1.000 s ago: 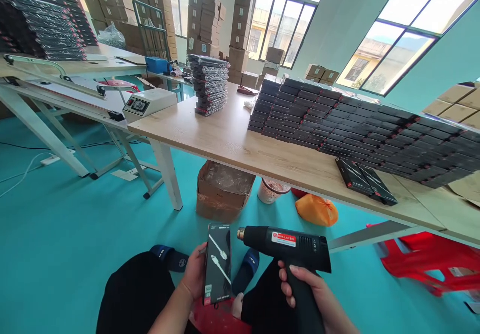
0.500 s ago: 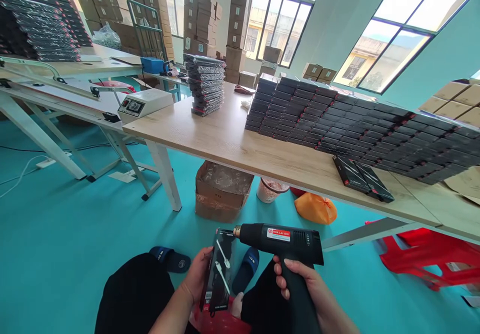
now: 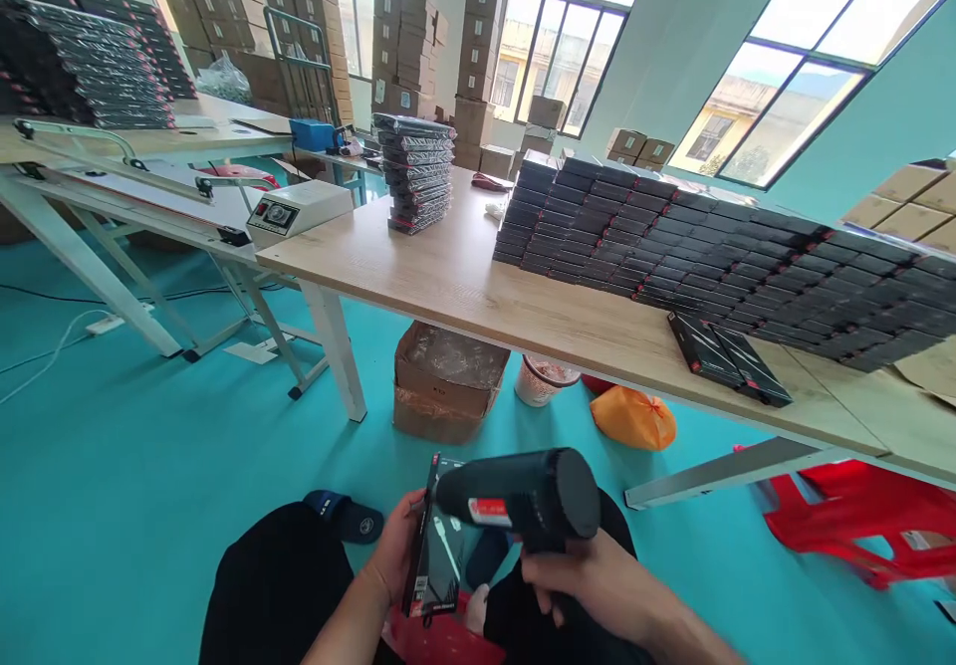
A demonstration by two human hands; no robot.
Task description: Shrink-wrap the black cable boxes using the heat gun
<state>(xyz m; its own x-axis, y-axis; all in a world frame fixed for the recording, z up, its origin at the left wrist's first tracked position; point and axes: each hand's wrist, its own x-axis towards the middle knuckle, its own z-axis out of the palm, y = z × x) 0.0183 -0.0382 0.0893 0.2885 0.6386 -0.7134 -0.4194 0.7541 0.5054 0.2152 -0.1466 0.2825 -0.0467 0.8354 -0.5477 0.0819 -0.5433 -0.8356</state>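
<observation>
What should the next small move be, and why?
Perhaps the right hand could ease the heat gun down along the box in the left hand: in view, the gun overlaps the box's upper part, while the lower part shows.

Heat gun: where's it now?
In the head view, low near the centre, the heat gun is in the right hand, its front end by the box in the left hand.

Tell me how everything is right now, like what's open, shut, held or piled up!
Left hand: closed around a black box.
Right hand: gripping the heat gun.
Black box: held tilted.
Heat gun: held over the black box; on or off, can't tell.
Cardboard box: open, clear plastic inside.
Orange bag: gathered at the top.
Small stack: wrapped in shiny plastic.
Long stack: piled in many layers.
</observation>
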